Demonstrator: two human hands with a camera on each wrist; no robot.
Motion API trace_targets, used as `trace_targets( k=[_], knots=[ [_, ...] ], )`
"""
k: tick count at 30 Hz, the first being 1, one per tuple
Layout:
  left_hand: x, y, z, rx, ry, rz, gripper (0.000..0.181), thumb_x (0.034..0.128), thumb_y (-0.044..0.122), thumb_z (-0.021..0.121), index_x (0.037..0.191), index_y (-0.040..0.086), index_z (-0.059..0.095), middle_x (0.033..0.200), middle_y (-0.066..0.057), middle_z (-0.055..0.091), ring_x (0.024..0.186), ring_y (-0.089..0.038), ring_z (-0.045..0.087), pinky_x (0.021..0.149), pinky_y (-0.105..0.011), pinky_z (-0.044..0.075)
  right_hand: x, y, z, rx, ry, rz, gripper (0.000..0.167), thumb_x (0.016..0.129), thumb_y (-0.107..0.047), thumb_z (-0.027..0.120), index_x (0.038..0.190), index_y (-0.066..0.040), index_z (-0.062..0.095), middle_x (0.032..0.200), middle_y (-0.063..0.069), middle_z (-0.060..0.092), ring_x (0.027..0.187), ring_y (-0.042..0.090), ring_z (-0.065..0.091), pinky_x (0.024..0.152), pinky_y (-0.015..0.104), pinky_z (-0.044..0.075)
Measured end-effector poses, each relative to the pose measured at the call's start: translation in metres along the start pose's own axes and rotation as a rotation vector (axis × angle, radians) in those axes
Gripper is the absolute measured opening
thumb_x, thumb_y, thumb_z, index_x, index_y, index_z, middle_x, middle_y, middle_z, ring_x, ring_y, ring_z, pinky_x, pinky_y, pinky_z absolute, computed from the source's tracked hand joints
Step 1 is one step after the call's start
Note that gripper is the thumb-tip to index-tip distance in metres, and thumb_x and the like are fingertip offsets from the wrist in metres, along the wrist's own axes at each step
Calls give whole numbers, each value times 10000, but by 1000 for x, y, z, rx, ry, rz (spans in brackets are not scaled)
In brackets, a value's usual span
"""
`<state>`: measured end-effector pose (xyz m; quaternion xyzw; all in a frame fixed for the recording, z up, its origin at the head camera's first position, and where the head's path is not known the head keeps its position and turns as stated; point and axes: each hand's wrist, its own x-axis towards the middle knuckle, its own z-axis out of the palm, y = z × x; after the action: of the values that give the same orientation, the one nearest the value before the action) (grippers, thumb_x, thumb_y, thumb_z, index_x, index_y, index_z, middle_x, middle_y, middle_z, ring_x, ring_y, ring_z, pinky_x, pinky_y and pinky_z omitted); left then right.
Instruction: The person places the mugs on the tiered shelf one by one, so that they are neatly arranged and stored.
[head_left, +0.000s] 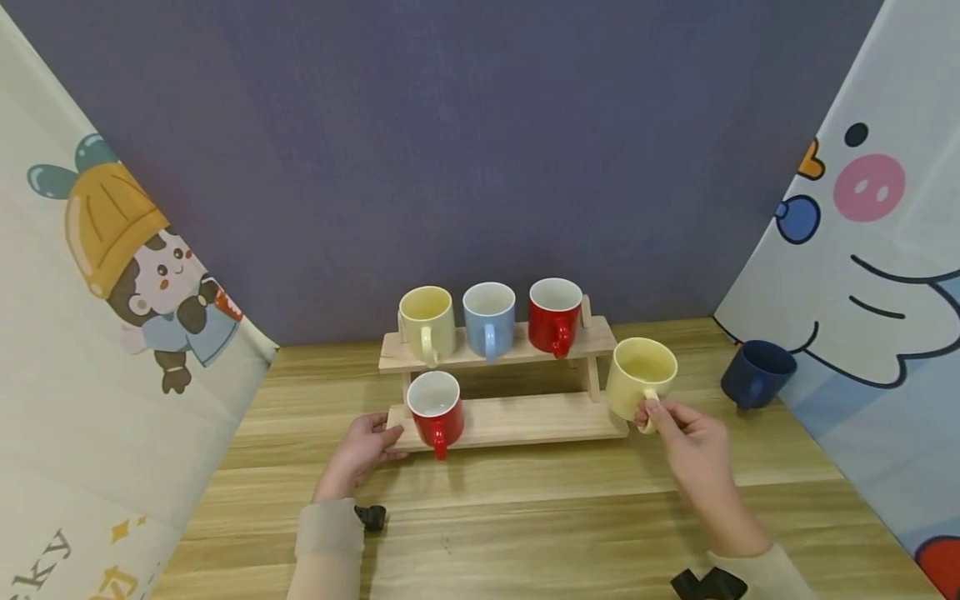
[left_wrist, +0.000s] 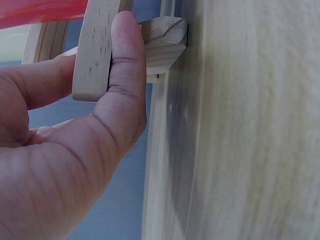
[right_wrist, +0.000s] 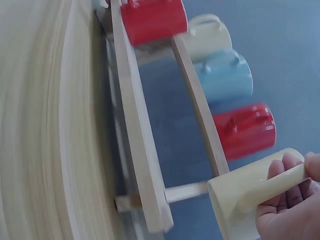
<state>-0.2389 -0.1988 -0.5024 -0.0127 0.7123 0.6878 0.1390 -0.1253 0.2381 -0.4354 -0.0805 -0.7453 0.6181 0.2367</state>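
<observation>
My right hand (head_left: 693, 442) pinches the handle of a pale yellow mug (head_left: 633, 375), held upright beside the right end of a two-tier wooden rack (head_left: 540, 417). In the right wrist view the fingers curl round that handle. At the rack's other end, my left hand (head_left: 365, 450) grips the lower board (left_wrist: 92, 55), thumb and fingers on opposite faces. A red mug (head_left: 437, 412) stands on the lower board near the left hand. Along the upper board stand another yellow mug (head_left: 429, 321), a light blue mug (head_left: 490, 317) and a second red mug (head_left: 555, 312), handles facing me.
A dark blue mug (head_left: 757, 373) stands on the wooden table (head_left: 525, 533) at the right, close to a printed white panel (head_left: 885, 275). A grey-blue backdrop (head_left: 480, 150) rises behind the rack. Another printed panel (head_left: 112, 400) borders the left side.
</observation>
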Motion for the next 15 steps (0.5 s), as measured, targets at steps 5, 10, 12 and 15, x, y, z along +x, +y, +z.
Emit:
trace_targets(
  k=[5, 10, 12, 15],
  knots=[
    [0, 0, 0, 3, 1, 2, 414, 1050, -44, 496, 1393, -238, 368, 1161, -291, 614, 957, -285, 660, 824, -474, 624, -10, -4, 17, 79, -26, 14, 256, 1015, -61, 644, 1042, 188, 698, 835, 92, 742, 786, 85, 690, 742, 171, 588],
    [-1, 1, 0, 5, 1, 0, 400, 1050, -42, 497, 1383, -235, 385, 1156, -289, 622, 957, -292, 665, 820, -471, 625, -20, -7, 37, 113, -52, 2, 209, 1012, -33, 641, 1003, 162, 716, 846, 143, 735, 788, 123, 691, 727, 205, 601],
    [-1, 1, 0, 0, 0, 0, 395, 1050, -45, 496, 1380, -233, 389, 1149, -285, 622, 955, -287, 664, 820, -470, 625, -24, -7, 46, 123, -71, -2, 194, 1008, -25, 644, 996, 153, 721, 857, 168, 730, 792, 134, 689, 723, 211, 602],
    [-1, 1, 0, -6, -1, -1, 402, 1049, -50, 494, 1386, -235, 378, 1149, -280, 613, 947, -275, 658, 823, -474, 624, -29, -8, 58, 145, -103, -2, 174, 1000, -9, 650, 983, 147, 725, 861, 187, 725, 790, 143, 686, 719, 219, 603]
  ],
)
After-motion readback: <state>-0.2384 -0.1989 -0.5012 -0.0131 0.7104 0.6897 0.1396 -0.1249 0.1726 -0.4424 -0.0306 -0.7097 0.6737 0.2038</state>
